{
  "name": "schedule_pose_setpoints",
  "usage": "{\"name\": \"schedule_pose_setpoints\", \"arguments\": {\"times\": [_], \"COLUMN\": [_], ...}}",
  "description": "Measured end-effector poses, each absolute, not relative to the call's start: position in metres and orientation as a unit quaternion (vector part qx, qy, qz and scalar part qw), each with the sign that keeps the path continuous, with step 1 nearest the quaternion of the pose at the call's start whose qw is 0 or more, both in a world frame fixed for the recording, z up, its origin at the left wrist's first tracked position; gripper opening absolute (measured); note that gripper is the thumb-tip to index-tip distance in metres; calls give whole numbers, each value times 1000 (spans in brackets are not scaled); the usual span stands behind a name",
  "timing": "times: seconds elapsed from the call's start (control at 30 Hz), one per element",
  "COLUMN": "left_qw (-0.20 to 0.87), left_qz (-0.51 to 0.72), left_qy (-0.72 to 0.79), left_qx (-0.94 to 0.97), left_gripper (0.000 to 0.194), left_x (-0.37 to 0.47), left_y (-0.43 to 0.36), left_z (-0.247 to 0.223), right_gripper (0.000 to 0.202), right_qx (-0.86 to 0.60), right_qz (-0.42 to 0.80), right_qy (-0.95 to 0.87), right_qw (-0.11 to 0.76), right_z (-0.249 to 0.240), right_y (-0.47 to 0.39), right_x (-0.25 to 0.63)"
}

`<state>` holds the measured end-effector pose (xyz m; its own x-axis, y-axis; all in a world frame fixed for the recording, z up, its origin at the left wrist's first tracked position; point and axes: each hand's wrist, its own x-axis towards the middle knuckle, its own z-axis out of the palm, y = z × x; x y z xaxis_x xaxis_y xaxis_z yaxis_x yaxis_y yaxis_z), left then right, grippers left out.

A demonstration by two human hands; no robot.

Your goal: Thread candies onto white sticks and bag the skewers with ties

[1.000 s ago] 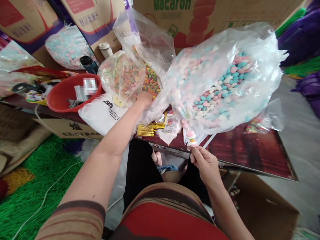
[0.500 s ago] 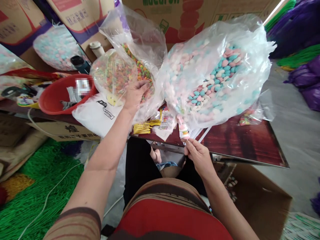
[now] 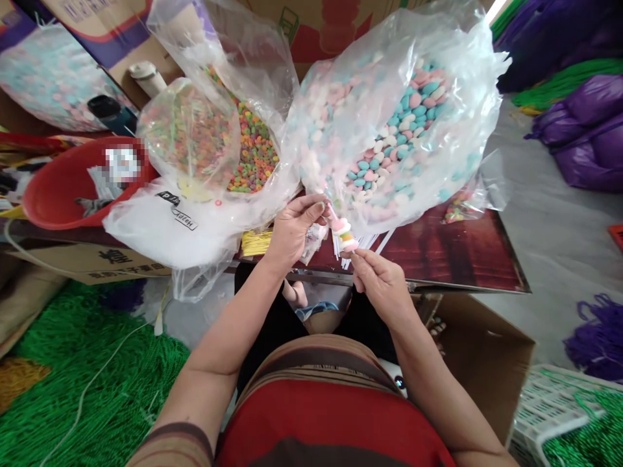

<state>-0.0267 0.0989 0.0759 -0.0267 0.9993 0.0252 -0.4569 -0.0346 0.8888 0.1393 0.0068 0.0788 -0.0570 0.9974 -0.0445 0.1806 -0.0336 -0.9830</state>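
A skewer of stacked pink, white, yellow and orange candy (image 3: 344, 235) slants above the table's front edge. My right hand (image 3: 382, 282) pinches its lower end. At its upper tip, my left hand (image 3: 298, 228) has its thumb and fingers pressed together; any small piece between them is too small to make out. Behind my left hand lies an open clear bag of small multicoloured ring candies (image 3: 253, 152). Behind the skewer is a large clear bag of pink, blue and white candies (image 3: 413, 117). White sticks (image 3: 372, 242) lie under the skewer.
Yellow ties (image 3: 256, 243) lie on the dark red table (image 3: 450, 253). To the left are a white plastic bag (image 3: 146, 227) and a red basin (image 3: 53, 188). A small candy bag (image 3: 474, 194) sits at the right. An open cardboard box (image 3: 487, 350) stands below.
My left hand has moved from the ring candies right and down to the skewer's upper tip. My right hand still holds the lower end. The view has shifted.
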Motion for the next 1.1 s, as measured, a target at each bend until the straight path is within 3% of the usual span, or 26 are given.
{"name": "schedule_pose_setpoints", "arguments": {"times": [0.13,0.3,0.4,0.5,0.73,0.9,1.1], "left_qw": [496,194,146,234,575,654,670], "left_qz": [618,561,543,565,622,618,602], "left_qy": [376,399,401,401,379,352,348], "left_qx": [480,699,723,682,372,259,259], "left_gripper": [29,23,25,25,30,19,14], "left_x": [-26,-28,-25,-20,-10,-5,-3], "left_y": [98,96,92,86,86,92,88], "left_z": [69,59,54,53,64,73,67], "right_gripper": [38,39,39,41,48,47,46], "right_qx": [-553,-556,-545,-527,-472,-506,-544], "right_qz": [474,514,530,544,603,564,517], "right_qy": [-536,-495,-471,-437,-380,-474,-486], "right_qw": [427,426,447,486,518,449,448], "right_z": [77,76,71,59,43,50,46], "right_y": [6,0,0,4,5,-2,-1], "right_x": [141,140,137,133,136,140,141]}}
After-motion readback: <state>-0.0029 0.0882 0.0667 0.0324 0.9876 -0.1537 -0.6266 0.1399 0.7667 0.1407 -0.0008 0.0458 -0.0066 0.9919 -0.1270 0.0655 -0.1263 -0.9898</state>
